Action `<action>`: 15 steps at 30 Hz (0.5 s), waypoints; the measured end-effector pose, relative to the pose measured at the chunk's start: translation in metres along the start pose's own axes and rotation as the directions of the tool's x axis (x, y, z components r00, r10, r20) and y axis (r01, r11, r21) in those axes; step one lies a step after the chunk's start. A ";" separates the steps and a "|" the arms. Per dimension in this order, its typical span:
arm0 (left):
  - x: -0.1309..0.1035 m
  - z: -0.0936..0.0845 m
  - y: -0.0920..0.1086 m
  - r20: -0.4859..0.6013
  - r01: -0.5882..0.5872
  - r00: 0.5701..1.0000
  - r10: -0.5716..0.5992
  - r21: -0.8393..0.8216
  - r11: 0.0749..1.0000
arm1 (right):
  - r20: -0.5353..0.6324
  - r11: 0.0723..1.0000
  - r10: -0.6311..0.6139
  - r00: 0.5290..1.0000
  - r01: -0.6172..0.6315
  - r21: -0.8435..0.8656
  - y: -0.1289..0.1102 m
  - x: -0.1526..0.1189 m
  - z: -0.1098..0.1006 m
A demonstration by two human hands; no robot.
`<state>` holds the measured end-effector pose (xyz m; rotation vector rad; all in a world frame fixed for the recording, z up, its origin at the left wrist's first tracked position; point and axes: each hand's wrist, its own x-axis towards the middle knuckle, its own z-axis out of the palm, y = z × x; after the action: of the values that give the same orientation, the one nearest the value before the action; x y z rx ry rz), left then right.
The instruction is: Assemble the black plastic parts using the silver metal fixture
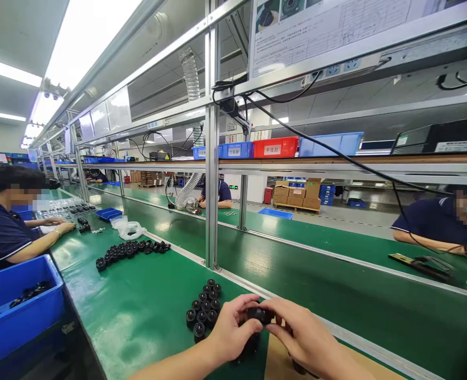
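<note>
Black part (260,315) — small, stiff, likely light — sits pinched between left hand (230,331) and right hand (304,338), fingertips closed on its rim; more parts (205,309) stand on the bench (146,311).

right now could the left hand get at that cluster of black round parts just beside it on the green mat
Probably yes. The left hand is just right of the cluster of black round parts with nothing between them. But both the left and right hand pinch one black part, so it would need to let go first.
</note>
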<state>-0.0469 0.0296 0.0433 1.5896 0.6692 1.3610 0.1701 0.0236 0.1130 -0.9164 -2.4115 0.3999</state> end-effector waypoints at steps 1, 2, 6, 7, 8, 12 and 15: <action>-0.001 -0.001 -0.001 -0.016 -0.040 0.999 0.041 0.071 0.997 | -0.008 0.999 0.044 0.999 -0.044 0.024 -0.001 0.001 0.003; -0.002 -0.002 -0.002 -0.032 -0.093 0.995 0.099 0.163 0.982 | -0.013 0.994 0.093 0.996 -0.092 0.060 -0.002 0.002 0.006; -0.002 -0.006 0.002 -0.020 -0.264 0.956 0.294 0.384 0.885 | -0.041 0.944 0.257 0.966 -0.242 0.223 -0.007 0.007 0.009; -0.002 -0.007 0.004 -0.027 -0.259 0.958 0.286 0.347 0.901 | -0.052 0.933 0.280 0.959 -0.259 0.249 -0.008 0.007 0.008; -0.002 -0.007 0.006 -0.040 -0.233 0.966 0.255 0.292 0.928 | -0.062 0.926 0.294 0.954 -0.269 0.267 -0.008 0.008 0.007; -0.001 -0.007 0.011 -0.058 -0.098 0.992 0.115 0.242 0.965 | -0.071 0.921 0.305 0.950 -0.275 0.275 -0.007 0.007 0.006; -0.001 -0.006 0.013 -0.066 -0.154 0.981 0.183 0.312 0.938 | -0.064 0.925 0.296 0.953 -0.269 0.269 -0.005 0.007 0.006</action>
<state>-0.0546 0.0245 0.0539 1.8726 0.8492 1.5220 0.1598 0.0240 0.1131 -1.1372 -2.0745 0.7358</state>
